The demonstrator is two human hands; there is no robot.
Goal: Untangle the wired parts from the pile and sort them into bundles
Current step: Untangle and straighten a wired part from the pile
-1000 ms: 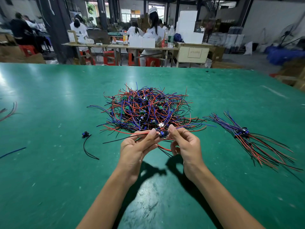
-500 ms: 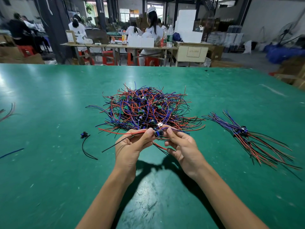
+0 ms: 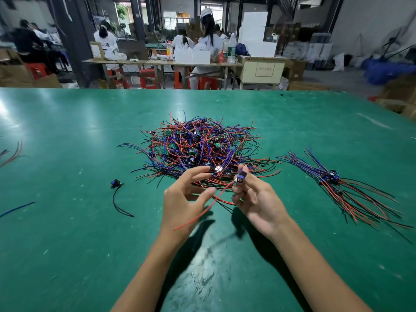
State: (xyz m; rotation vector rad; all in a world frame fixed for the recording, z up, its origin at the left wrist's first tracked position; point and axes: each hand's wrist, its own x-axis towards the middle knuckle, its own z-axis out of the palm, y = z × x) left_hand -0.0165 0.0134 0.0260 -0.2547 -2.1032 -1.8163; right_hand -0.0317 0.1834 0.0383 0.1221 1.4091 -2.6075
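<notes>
From the head camera I see my right hand pinching a small blue-and-black wired part at the tips of thumb and forefinger, held up off the green tabletop. A thin red wire runs from that part down and to the left, passing in front of my left hand and ending loose in the air. The left hand's fingers are spread and loosely bent, gripping nothing that I can make out; the motion blur leaves me unsure whether the thumb touches the wire.

Just beyond both sets of fingers lies the pile: a dense tangle of red, blue and black wires with small green and black components caught in it, stray ends sticking out all round. Well to the right of my right fingers lies the sorted bundle, its components gathered together, blue wires fanning away, red and black ones fanning towards me. To the left of my left fingers lies a lone part with a curved black wire.
</notes>
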